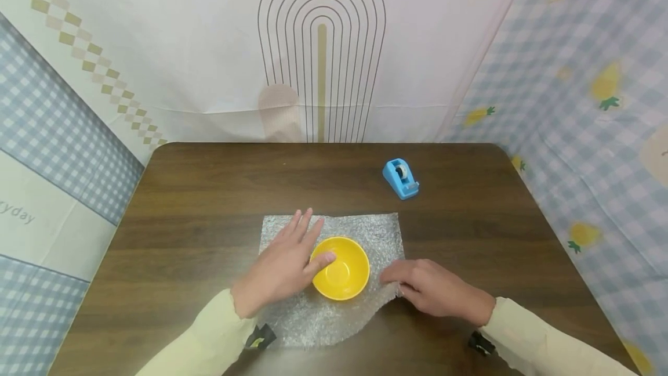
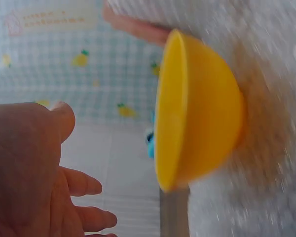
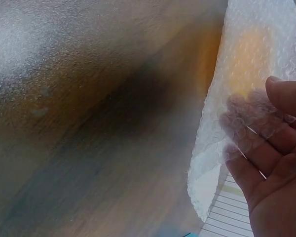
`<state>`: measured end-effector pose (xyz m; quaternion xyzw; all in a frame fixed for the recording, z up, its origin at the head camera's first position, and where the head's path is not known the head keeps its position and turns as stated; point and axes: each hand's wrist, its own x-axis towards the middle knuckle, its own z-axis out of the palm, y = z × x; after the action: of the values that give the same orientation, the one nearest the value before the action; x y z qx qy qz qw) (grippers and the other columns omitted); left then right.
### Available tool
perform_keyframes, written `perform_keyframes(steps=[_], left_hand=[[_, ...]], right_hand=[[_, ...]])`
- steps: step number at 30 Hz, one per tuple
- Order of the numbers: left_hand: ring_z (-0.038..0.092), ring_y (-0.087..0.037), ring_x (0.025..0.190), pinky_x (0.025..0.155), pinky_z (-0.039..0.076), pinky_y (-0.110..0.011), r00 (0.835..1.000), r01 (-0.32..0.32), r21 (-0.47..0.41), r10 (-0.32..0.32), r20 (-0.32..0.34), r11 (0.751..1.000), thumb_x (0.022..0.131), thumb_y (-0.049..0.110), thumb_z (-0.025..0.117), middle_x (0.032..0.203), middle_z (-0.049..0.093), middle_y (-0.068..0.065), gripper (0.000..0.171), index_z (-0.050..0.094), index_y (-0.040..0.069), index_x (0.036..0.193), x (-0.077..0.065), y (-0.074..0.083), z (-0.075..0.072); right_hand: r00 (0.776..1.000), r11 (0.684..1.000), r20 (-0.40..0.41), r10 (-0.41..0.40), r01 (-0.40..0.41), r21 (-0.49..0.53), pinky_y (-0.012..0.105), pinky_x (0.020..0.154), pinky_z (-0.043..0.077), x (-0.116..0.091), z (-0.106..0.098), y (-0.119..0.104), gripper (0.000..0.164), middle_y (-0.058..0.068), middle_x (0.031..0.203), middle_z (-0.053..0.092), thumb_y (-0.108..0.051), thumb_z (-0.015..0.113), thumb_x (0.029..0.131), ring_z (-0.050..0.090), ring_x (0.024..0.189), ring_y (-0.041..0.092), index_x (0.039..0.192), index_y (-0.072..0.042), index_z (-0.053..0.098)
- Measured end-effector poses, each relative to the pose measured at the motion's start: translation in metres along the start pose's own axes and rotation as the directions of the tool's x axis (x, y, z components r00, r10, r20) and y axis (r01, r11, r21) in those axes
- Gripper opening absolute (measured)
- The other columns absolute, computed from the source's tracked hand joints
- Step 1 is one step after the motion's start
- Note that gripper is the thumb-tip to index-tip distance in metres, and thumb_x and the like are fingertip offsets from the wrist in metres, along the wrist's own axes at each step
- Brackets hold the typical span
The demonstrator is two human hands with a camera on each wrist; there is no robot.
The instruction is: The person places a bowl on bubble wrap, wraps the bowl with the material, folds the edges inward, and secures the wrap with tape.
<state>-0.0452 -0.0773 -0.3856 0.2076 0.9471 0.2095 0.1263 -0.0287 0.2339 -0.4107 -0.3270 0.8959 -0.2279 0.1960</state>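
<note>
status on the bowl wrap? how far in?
Done: yellow bowl sits on the bubble wrap sheet. In hand: left hand rests by the bowl, thumb at its rim; right hand lifts the sheet's right edge. Left: bowl is uncovered, tape dispenser stands untouched.

Dark wood table w/ patterned cloth walls, blue gingham at sides.
</note>
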Motion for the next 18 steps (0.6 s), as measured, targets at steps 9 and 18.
perform_keyframes(steps=[9, 18], left_hand=[[0.015, -0.020, 0.155, 0.122, 0.029, -0.047, 0.988, -0.108, -0.178, 0.125, 0.090, 0.978, 0.087, 0.075, 0.050, 0.167, 0.015, -0.001, 0.093, 0.022, 0.021, 0.158, -0.008, 0.037, -0.001], [0.023, -0.017, 0.153, 0.120, 0.032, -0.043, 0.977, -0.171, -0.210, 0.193, 0.089, 0.963, 0.089, 0.074, 0.046, 0.165, 0.023, 0.001, 0.089, 0.027, 0.020, 0.157, -0.005, 0.063, 0.005]], right_hand=[[1.000, 1.000, -0.013, -0.004, 0.004, -0.016, 0.033, 0.096, 0.056, 0.001, -0.001, -0.001, 0.028, -0.010, 0.123, 0.069, -0.017, 0.062, 0.096, 0.066, 0.111, 0.007, 0.122, -0.024, 0.068], [0.999, 0.999, -0.031, -0.039, 0.039, -0.007, 0.033, 0.092, 0.058, 0.002, -0.001, 0.000, 0.026, -0.009, 0.119, 0.071, -0.014, 0.062, 0.096, 0.067, 0.105, 0.004, 0.120, -0.022, 0.069]])
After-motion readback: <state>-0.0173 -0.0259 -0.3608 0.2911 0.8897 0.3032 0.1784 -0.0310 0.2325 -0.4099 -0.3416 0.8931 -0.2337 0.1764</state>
